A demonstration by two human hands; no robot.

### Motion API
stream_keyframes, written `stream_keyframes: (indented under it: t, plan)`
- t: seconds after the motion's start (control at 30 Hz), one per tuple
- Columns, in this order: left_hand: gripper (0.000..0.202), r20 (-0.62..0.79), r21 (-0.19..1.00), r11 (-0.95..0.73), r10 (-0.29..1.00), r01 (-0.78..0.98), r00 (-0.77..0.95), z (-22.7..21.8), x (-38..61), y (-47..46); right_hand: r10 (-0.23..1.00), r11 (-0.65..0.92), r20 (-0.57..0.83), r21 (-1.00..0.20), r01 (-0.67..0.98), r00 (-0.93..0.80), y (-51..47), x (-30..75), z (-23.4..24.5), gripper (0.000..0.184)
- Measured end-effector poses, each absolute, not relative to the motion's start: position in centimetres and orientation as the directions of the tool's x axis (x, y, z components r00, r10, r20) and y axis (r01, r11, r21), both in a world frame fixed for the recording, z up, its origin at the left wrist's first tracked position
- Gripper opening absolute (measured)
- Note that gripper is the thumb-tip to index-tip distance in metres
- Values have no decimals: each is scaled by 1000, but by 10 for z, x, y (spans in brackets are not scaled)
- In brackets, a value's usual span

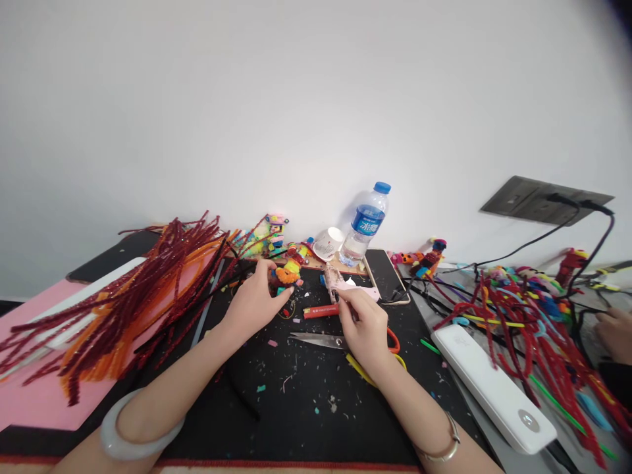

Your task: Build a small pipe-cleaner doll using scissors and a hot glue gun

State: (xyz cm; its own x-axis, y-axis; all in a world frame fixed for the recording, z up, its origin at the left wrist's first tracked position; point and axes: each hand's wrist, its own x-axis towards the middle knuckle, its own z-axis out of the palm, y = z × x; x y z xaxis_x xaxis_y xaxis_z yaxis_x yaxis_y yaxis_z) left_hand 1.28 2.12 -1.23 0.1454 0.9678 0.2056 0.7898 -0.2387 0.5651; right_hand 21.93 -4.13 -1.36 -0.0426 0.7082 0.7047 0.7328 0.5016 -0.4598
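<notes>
Presently, from where I stand, the left hand (259, 297) is closed on a small fuzzy figure (289, 270), thumb and fingers curled at its near side. Figure: yellow and orange, tufted, lumpy; located over the black mat (296, 415), just short of the paper cup (329, 243). Right hand (365, 322): thumb and fingers drawn together against a pink tool (363, 289) with a stained, mottled end; cannot tell whether they grip it or something small.

Materials: the mat is dark and smooth, sprinkled with pale crumbs and coloured scraps. The scissors (318, 340) have bare metal blades and orange and yellow handles, partly covered by the right hand. A slim red stick (320, 311), white print along it, lies between the hands.

Surroundings: at left, a heap of fuzzy wires (162, 296), dark red with glitter plus orange, spreads over a pink sheet (29, 336) and overhangs the mat's edge near the left forearm. Behind: a clear, blue-capped bottle (366, 224), tilted in view. At right: a smooth white power bank (494, 388), tangled red wires (538, 342), black cords, and another person's hand (615, 332).
</notes>
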Motion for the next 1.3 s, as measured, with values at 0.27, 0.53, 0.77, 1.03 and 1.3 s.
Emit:
stream_keyframes:
  t: [0.27,0.53,0.77,1.03,1.3]
  plan:
    - [45,214,974,-225,958,38,190,-20,33,13,679,528,733,-458,715,-32,-44,218,-12,22]
    - [46,202,979,-206,959,-3,200,-25,42,2,673,535,737,-427,729,-62,-45,218,-11,21]
    - [56,278,956,-292,928,20,248,-28,47,-6,684,544,705,-322,775,-187,-47,210,-1,22]
    - [73,307,899,-399,868,180,390,-19,50,-14,748,428,619,-176,886,-239,-47,201,6,19]
    - [74,318,824,-478,834,303,451,-22,48,-16,767,394,590,-120,911,-254,-47,203,6,19]
